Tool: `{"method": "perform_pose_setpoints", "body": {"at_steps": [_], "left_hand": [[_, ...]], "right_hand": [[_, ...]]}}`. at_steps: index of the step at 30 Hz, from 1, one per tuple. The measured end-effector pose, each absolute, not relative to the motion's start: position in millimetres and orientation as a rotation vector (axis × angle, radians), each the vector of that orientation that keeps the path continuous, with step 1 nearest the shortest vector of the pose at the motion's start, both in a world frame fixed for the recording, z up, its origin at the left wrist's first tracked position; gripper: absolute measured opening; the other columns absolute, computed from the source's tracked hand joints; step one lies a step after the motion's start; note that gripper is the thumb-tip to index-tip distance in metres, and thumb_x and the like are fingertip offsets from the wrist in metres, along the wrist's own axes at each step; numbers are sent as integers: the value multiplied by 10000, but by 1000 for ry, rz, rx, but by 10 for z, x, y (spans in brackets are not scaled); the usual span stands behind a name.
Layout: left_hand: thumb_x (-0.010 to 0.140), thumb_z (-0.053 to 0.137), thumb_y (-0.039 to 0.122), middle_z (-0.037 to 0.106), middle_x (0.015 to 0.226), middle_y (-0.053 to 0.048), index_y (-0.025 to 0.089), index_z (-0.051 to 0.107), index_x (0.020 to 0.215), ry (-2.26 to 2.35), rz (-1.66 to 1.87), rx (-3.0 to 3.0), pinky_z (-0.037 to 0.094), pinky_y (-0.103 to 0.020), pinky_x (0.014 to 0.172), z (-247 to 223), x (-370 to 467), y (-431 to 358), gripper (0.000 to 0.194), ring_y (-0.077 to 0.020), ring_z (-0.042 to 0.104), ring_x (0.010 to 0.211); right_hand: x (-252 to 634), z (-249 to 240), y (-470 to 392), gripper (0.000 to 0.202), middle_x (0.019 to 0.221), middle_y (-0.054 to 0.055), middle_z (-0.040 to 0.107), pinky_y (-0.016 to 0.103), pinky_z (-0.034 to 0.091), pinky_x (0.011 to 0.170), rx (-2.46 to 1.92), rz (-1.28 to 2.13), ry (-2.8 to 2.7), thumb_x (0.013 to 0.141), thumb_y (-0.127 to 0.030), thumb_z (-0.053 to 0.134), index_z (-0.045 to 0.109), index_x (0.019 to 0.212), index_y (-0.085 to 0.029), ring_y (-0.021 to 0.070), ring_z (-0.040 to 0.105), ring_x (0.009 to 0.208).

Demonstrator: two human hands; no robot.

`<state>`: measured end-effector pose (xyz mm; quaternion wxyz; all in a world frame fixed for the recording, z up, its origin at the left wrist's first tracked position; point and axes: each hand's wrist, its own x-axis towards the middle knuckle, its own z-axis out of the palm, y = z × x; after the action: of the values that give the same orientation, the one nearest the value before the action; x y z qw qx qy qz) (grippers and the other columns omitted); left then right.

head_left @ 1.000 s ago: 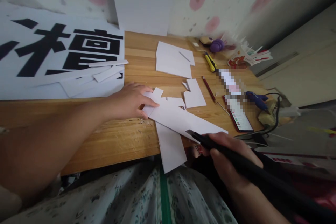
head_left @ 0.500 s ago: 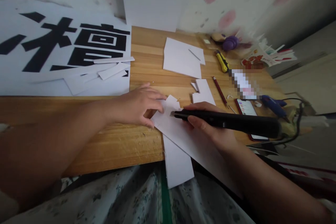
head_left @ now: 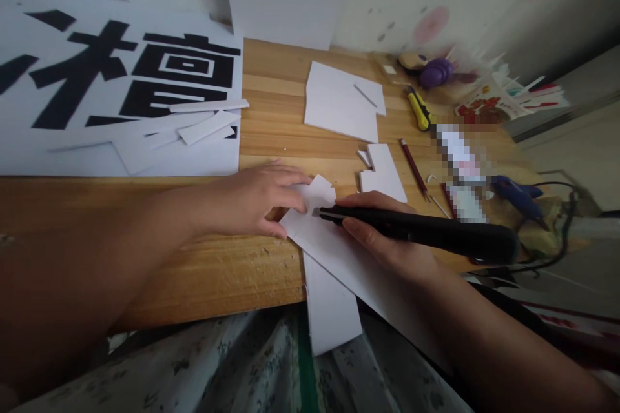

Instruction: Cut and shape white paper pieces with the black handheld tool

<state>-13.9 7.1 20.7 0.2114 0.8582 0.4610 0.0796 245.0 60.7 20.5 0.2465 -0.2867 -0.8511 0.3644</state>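
Head view: your left hand (head_left: 256, 200) lies flat, fingers spread, pressing the near end of the white foam strip (head_left: 339, 255) onto the wooden surface (head_left: 213, 271). Your right hand (head_left: 387, 239) is closed around the black cutter (head_left: 421, 231), whose tip rests on the strip just beside your left fingertips. The strip runs diagonally from under your left hand, beneath your right, past the surface edge. A second white piece (head_left: 332, 310) overhangs that edge below it.

Black tool (head_left: 421, 232) — now over paper (head_left: 329, 248)
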Motion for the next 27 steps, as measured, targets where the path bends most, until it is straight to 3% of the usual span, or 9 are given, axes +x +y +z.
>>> {"method": "perform_pose_setpoints", "body": {"at_steps": [8, 14, 20, 27], "left_hand": [[717, 827, 469, 444, 1472, -149, 211, 653, 1139, 1330, 229, 2472, 335, -495, 1151, 152, -74, 64, 524, -340, 383, 1385], [754, 789, 469, 452, 1469, -143, 239, 630, 1227, 1345, 163, 2468, 357, -501, 1137, 157, -49, 78, 549, -346, 391, 1380], [818, 738, 432, 414, 1506, -154, 242, 592, 1275, 1322, 102, 2527, 300, -496, 1176, 173, -52, 71, 516, -321, 358, 1419], [816, 738, 440, 402, 1518, -145, 264, 583, 1291, 1344, 107, 2509, 303, -494, 1172, 140, -56, 68, 530, -319, 358, 1420]], "right_hand": [[2426, 283, 551, 151, 897, 13, 772, 267, 585, 656, -750, 866, -2411, 840, -250, 670, 697, 987, -239, 161, 724, 744], [2424, 220, 511, 138, 814, -17, 758, 235, 540, 555, -722, 775, -2411, 842, -252, 660, 675, 978, -261, 126, 684, 632], [2469, 179, 471, 168, 808, 1, 755, 234, 545, 562, -682, 738, -2398, 851, -250, 669, 669, 1018, -253, 128, 682, 618], [2622, 97, 439, 239, 875, 17, 756, 271, 553, 607, -817, 714, -2412, 844, -354, 720, 693, 1073, -291, 165, 694, 703]]}}
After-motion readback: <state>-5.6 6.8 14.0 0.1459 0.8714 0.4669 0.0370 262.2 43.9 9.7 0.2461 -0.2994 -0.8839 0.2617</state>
